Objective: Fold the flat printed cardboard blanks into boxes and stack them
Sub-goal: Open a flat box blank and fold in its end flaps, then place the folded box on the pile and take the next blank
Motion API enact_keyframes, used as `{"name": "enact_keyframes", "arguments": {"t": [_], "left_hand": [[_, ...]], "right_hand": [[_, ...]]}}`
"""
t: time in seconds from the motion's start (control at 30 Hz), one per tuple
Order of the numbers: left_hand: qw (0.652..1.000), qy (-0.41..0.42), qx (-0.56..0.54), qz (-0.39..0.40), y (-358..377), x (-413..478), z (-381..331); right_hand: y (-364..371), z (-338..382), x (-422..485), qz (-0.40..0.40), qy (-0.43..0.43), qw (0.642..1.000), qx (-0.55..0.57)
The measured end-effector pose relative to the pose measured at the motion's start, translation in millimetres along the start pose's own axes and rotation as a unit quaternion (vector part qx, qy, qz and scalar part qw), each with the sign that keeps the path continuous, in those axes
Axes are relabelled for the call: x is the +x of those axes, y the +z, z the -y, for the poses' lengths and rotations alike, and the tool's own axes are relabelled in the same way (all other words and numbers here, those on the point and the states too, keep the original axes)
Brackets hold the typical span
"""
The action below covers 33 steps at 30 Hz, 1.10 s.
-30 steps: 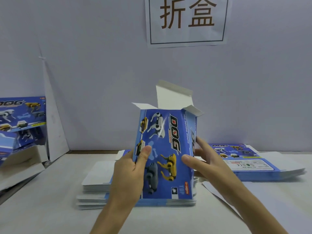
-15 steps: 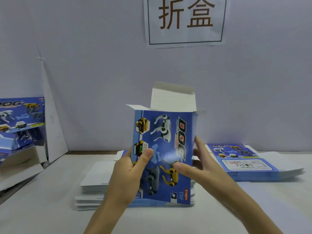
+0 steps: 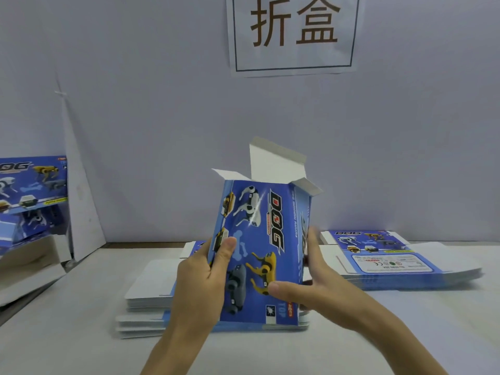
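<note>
Half-folded blue box (image 3: 259, 250), held upright over the stack of blanks (image 3: 146, 296) on the table (image 3: 67, 334), top flaps open. Left hand (image 3: 200, 282) grip clamps its left edge; right hand (image 3: 316, 282) grip clamps the right side, fingers blurred. Box bottom hidden. Finished boxes (image 3: 29, 190) cut off at left.
</note>
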State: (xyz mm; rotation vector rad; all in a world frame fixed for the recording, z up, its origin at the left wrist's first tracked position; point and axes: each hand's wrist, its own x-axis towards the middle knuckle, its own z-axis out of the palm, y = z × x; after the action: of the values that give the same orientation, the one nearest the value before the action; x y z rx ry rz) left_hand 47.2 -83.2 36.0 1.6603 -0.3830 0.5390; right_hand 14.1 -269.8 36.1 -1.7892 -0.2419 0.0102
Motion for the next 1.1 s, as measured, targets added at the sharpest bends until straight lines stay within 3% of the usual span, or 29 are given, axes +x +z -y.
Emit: {"name": "enact_keyframes", "arguments": {"t": [0.07,0.23,0.37,0.4,0.47,0.53,0.57,0.6,0.67,0.7,0.8,0.87,0.97,1.03,1.1], "left_hand": [[0.999,-0.02,-0.031,0.021,-6,5,3],[0.962,-0.128,-0.098,0.219,-35,23,13],[0.962,-0.199,-0.125,0.141,-57,32,16],[0.962,-0.211,-0.122,0.121,-63,35,17],[0.958,-0.246,-0.116,0.086,-72,39,20],[0.948,-0.293,-0.117,0.047,-78,42,25],[0.94,-0.316,-0.121,0.033,-81,42,25],[0.932,-0.335,-0.134,0.032,-85,42,25],[0.913,-0.36,-0.182,0.054,-94,40,19],[0.905,-0.365,-0.21,0.061,-100,40,15],[0.903,-0.334,-0.27,0.022,-116,56,2],[0.908,-0.273,-0.306,-0.082,-129,85,-7],[0.87,-0.136,-0.416,-0.226,-153,137,-20],[0.898,-0.105,-0.359,-0.23,-154,151,-14],[0.963,-0.101,-0.187,-0.167,-131,144,7]], "right_hand": [[-1,1,3,-0.017,-0.023,0.999,0.014],[8,-1,7,-0.04,-0.06,0.994,0.084],[20,-12,21,-0.057,-0.032,0.995,0.079],[22,-16,22,-0.074,-0.036,0.996,0.037],[26,-32,25,-0.055,-0.077,0.981,-0.171],[34,-59,26,0.006,-0.051,0.922,-0.384],[41,-73,27,0.028,-0.042,0.876,-0.48],[50,-84,28,-0.001,-0.085,0.825,-0.559],[61,-87,25,-0.054,-0.075,0.794,-0.6],[59,-95,30,-0.07,-0.079,0.803,-0.587],[60,-103,34,-0.04,-0.126,0.808,-0.575],[58,-98,28,-0.02,-0.186,0.783,-0.593],[55,-103,31,-0.046,-0.187,0.768,-0.611],[56,-106,34,-0.088,-0.218,0.763,-0.603],[60,-105,36,-0.103,-0.216,0.767,-0.596]]}}
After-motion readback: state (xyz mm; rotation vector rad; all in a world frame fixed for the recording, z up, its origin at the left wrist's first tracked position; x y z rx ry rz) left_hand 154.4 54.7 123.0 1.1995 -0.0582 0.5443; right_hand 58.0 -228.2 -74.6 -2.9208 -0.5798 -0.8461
